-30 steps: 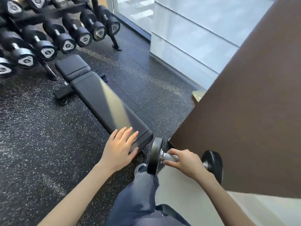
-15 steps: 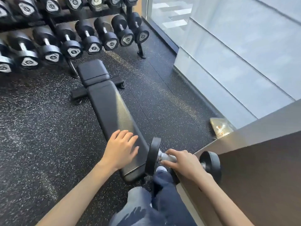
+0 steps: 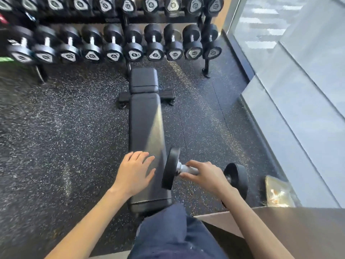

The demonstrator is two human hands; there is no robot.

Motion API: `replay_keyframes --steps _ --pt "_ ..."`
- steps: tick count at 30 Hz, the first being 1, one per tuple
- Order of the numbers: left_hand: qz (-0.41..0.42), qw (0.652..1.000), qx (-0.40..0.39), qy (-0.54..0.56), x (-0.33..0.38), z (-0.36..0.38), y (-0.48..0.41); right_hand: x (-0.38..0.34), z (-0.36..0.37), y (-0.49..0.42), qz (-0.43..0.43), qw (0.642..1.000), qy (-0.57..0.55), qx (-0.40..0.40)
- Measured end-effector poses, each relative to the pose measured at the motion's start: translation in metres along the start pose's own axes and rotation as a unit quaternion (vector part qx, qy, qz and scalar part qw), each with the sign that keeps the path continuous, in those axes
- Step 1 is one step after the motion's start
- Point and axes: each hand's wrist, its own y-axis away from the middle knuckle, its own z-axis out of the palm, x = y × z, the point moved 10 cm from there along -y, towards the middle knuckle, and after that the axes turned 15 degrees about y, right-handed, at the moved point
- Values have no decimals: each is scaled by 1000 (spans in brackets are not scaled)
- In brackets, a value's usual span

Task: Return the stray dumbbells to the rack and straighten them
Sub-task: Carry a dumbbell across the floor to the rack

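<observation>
My right hand [image 3: 206,177] is wrapped around the handle of the stray dumbbell [image 3: 170,169], which sits just right of the bench [image 3: 145,128]. Left hand [image 3: 134,172] lies flat and open on the bench pad. Can't tell if the dumbbell touches the floor. Black heads, silver handle. Rack [image 3: 206,64] sits well ahead, blurred.

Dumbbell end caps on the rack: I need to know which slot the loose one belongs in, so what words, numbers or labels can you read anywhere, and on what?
Nothing reads reliably.
Top-row caps: pale plates carry digits, blurred; one may be "18", not certain.
Lower-row caps: pale emblems, marks too small and blurred.
Dumbbell held by the right hand: no marking visible on its dark ends.
Bench under the left hand: no text.
</observation>
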Motion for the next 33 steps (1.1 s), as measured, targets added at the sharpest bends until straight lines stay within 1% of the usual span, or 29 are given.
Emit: replay_keyframes --steps 5,8,15,19,24,29,31,33 --pt "4 1000 -4 0 20 10 -11 38 -7 -6 38 999 -20 17" --pt "21 1000 -3 11 33 15 -29 57 -3 -6 64 996 -55 15" --pt "85 996 6 6 59 10 -75 79 -6 -9 105 989 -96 34" --pt "121 993 -16 2 67 14 -109 98 -17 -14 131 984 -110 45" --pt "174 983 -53 6 85 23 -176 140 -33 -37 188 972 -127 61" --pt "236 969 -74 15 97 27 -263 184 -54 -86 229 963 -129 55" --pt "244 967 -73 13 92 23 -304 196 -73 -114 229 965 -118 47" --pt "234 970 -68 11 80 15 -346 203 -96 -151 211 972 -98 35"
